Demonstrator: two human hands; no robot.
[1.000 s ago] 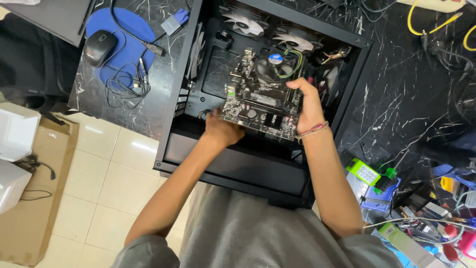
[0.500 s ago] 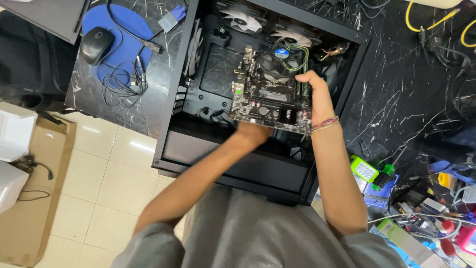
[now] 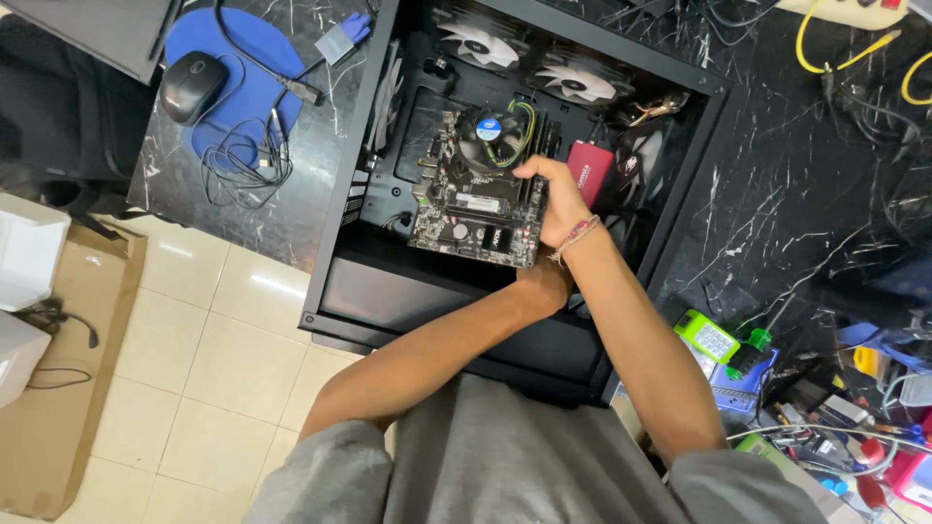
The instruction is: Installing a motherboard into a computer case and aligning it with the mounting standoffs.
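Observation:
A dark motherboard (image 3: pixel 471 209) with a round cooler fan (image 3: pixel 490 136) is held inside an open black computer case (image 3: pixel 388 291) that lies flat on the table. My right hand (image 3: pixel 558 199) grips the board's right edge, and a thread bracelet sits on that wrist. My left hand (image 3: pixel 542 283) reaches across under the board's lower right corner. Its fingers are mostly hidden beneath the board and my right wrist.
Two white case fans (image 3: pixel 529 60) and a red flat part (image 3: pixel 587 170) sit deeper in the case. A black mouse (image 3: pixel 189 85) on a blue pad (image 3: pixel 248 58) with tangled cables lies left. Tools and a green device (image 3: pixel 714 335) clutter the right. A cardboard box (image 3: pixel 58 388) stands on the floor tiles.
The motherboard has moved further into the case, toward the fans. My left hand has slid right, from the board's lower middle to its lower right corner.

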